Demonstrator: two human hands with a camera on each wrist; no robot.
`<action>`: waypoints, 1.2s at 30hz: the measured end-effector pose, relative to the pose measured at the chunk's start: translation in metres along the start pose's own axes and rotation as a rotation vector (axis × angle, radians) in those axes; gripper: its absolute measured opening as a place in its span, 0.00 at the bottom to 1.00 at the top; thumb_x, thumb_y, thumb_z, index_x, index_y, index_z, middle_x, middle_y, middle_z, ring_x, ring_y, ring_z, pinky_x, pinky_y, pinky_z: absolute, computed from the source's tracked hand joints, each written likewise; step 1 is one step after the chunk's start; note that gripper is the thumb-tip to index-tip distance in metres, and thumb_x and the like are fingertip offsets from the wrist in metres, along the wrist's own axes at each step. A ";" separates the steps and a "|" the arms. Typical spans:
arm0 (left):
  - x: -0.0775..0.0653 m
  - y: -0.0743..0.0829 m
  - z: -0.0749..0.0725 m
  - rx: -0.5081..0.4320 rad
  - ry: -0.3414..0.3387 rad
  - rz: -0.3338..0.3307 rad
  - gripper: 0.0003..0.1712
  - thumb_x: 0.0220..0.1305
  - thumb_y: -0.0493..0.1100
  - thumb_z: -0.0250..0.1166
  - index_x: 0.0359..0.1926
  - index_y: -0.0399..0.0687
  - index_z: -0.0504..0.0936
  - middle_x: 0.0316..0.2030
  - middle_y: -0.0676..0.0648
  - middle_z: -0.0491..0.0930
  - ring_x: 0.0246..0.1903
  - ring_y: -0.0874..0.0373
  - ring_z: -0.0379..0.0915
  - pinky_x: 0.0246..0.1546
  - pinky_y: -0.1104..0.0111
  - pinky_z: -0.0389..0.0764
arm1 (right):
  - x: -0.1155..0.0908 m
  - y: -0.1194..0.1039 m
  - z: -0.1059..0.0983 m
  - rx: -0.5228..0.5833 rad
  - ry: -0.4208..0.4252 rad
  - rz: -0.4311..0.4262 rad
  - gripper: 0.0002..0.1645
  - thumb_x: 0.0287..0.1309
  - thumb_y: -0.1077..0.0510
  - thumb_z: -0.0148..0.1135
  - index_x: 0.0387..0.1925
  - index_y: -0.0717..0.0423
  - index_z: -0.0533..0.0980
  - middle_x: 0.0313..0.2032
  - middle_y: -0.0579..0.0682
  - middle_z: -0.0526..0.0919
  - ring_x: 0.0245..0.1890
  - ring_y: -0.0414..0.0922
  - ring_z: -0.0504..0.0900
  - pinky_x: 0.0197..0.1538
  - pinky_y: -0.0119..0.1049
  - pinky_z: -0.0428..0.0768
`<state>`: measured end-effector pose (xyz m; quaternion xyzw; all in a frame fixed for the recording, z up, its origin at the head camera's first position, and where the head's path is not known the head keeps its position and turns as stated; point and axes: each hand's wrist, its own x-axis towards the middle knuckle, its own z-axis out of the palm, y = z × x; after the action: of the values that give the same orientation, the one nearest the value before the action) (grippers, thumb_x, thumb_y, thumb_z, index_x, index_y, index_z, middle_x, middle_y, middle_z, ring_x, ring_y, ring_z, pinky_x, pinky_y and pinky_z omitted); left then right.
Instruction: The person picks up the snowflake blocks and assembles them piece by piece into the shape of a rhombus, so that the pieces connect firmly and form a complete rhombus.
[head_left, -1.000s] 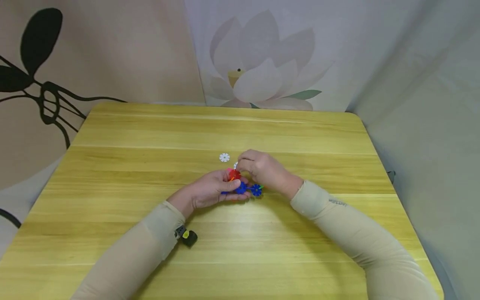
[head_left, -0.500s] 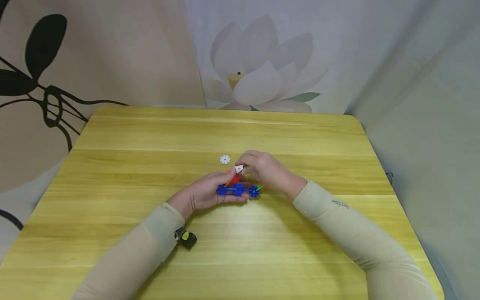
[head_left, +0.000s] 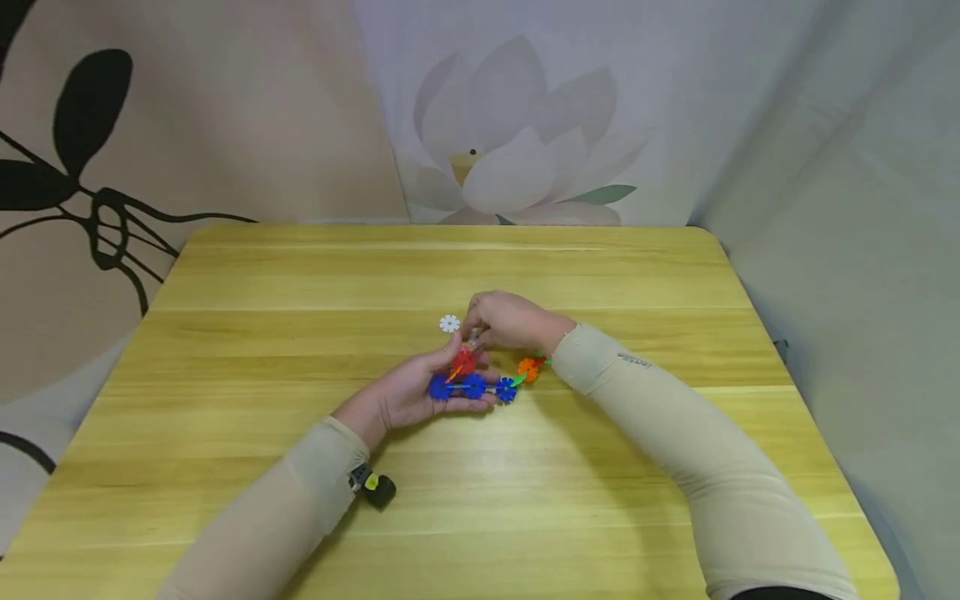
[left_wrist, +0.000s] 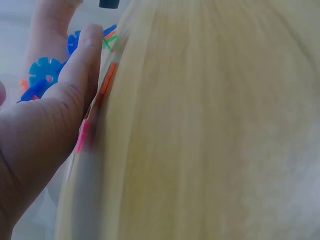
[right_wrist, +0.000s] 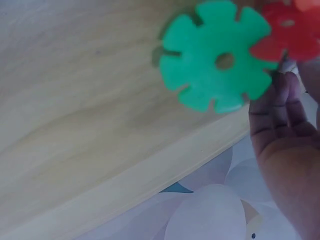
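Note:
In the head view my left hand lies palm up beneath a joined chain of notched plastic snowflake discs, its thumb raised beside a red disc. Blue discs run across its fingers, followed by a green disc and an orange disc. My right hand comes from above and pinches a pale disc close to the red one; its fingers mostly cover that disc. A large green disc and a red one fill the right wrist view's upper part. Blue discs show behind my left fingers.
A loose white disc lies on the wooden table, just beyond the hands. A black wrist camera hangs from the left sleeve. A curtain with a printed flower stands behind the table's far edge.
The right hand has turned and shifted slightly left over the pale disc. The left thumb has lifted from the blue discs. More of the chain's orange end shows at the right.

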<state>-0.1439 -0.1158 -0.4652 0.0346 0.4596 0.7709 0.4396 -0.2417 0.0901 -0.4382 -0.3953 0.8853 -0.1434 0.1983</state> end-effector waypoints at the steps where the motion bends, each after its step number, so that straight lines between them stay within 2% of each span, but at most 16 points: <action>1: 0.001 0.000 0.000 0.003 0.000 -0.001 0.47 0.85 0.67 0.40 0.81 0.31 0.53 0.76 0.26 0.65 0.62 0.40 0.83 0.67 0.52 0.84 | 0.000 0.000 0.001 -0.001 0.008 0.021 0.13 0.67 0.55 0.75 0.52 0.50 0.89 0.51 0.48 0.87 0.50 0.45 0.84 0.59 0.39 0.86; 7: 0.003 -0.002 -0.003 0.000 0.058 -0.015 0.47 0.84 0.68 0.44 0.80 0.31 0.57 0.75 0.26 0.67 0.59 0.43 0.85 0.65 0.55 0.86 | -0.006 0.006 0.002 0.072 0.030 0.188 0.20 0.66 0.55 0.77 0.55 0.55 0.82 0.45 0.50 0.86 0.46 0.47 0.81 0.56 0.41 0.85; 10: 0.004 -0.003 -0.004 -0.012 0.089 -0.023 0.45 0.85 0.67 0.43 0.79 0.31 0.58 0.74 0.27 0.69 0.57 0.43 0.87 0.63 0.55 0.87 | -0.013 0.008 0.000 0.099 0.037 0.235 0.14 0.67 0.53 0.75 0.48 0.56 0.83 0.41 0.50 0.86 0.41 0.47 0.79 0.51 0.40 0.83; 12: 0.006 -0.003 -0.004 -0.018 0.096 -0.023 0.44 0.85 0.66 0.41 0.78 0.31 0.58 0.73 0.28 0.70 0.55 0.43 0.87 0.63 0.55 0.88 | -0.019 0.010 -0.001 0.157 0.060 0.263 0.10 0.69 0.52 0.73 0.41 0.54 0.85 0.37 0.48 0.87 0.37 0.45 0.79 0.46 0.37 0.82; 15: 0.008 -0.003 -0.003 -0.023 0.103 -0.025 0.40 0.87 0.62 0.42 0.76 0.30 0.59 0.71 0.29 0.72 0.54 0.43 0.88 0.61 0.56 0.89 | -0.030 0.011 -0.005 0.386 0.091 0.335 0.09 0.73 0.52 0.69 0.38 0.53 0.85 0.33 0.50 0.87 0.31 0.44 0.78 0.38 0.35 0.80; 19: 0.010 -0.003 -0.001 0.000 0.112 -0.015 0.36 0.87 0.56 0.47 0.77 0.29 0.60 0.68 0.31 0.75 0.53 0.45 0.88 0.59 0.58 0.90 | -0.039 0.010 -0.007 0.758 0.089 0.424 0.10 0.76 0.55 0.65 0.45 0.58 0.84 0.33 0.53 0.86 0.30 0.44 0.81 0.36 0.34 0.84; 22: 0.010 -0.004 0.001 0.020 0.125 -0.007 0.34 0.87 0.52 0.50 0.76 0.29 0.62 0.65 0.33 0.78 0.52 0.46 0.88 0.59 0.57 0.90 | -0.039 0.009 -0.006 0.894 0.068 0.439 0.11 0.76 0.57 0.64 0.49 0.62 0.83 0.34 0.52 0.86 0.31 0.43 0.83 0.37 0.32 0.87; 30: 0.011 -0.005 0.002 0.021 0.134 -0.002 0.30 0.87 0.51 0.50 0.74 0.31 0.66 0.61 0.39 0.81 0.51 0.45 0.88 0.56 0.57 0.91 | -0.036 0.004 -0.002 0.965 0.035 0.429 0.10 0.76 0.60 0.65 0.49 0.64 0.82 0.34 0.52 0.87 0.31 0.42 0.84 0.38 0.30 0.88; 36: 0.010 -0.006 0.001 0.037 0.128 0.000 0.29 0.87 0.50 0.50 0.72 0.31 0.67 0.62 0.38 0.80 0.51 0.45 0.88 0.56 0.57 0.91 | -0.034 0.003 0.001 0.994 0.054 0.451 0.09 0.75 0.60 0.65 0.48 0.63 0.83 0.35 0.53 0.88 0.31 0.43 0.85 0.37 0.31 0.89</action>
<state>-0.1456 -0.1063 -0.4728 -0.0069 0.5009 0.7630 0.4085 -0.2228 0.1178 -0.4326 -0.0504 0.7784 -0.5086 0.3645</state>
